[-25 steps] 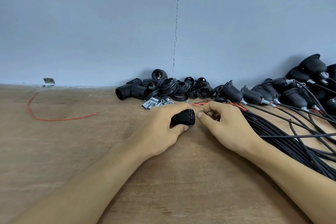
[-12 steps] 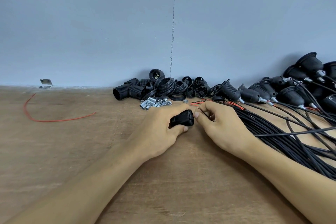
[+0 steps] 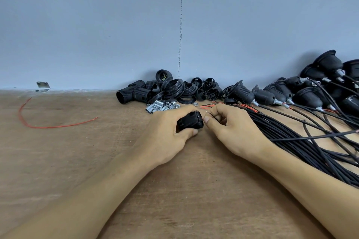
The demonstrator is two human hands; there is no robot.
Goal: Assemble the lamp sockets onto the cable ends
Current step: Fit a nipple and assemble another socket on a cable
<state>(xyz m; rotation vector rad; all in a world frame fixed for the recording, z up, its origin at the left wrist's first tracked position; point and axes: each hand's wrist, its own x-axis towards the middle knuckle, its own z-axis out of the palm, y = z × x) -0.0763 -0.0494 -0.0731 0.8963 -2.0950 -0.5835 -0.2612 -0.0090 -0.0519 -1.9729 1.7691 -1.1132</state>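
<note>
bare wood (image 3: 68, 161) left, socket parts (image 3: 171, 91) behind, cable bundle (image 3: 303, 141) right

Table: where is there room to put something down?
Bare wood lies between the loose red wire and the left hand, and nearer, between the left forearm and right forearm. It is crowded along the wall by the socket parts and metal tubes, and on the right under the black cables.

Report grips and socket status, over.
Left-hand grip holds black socket body. Right-hand grip pinches thin wire beside it. Cable bundle beside right forearm.
</note>
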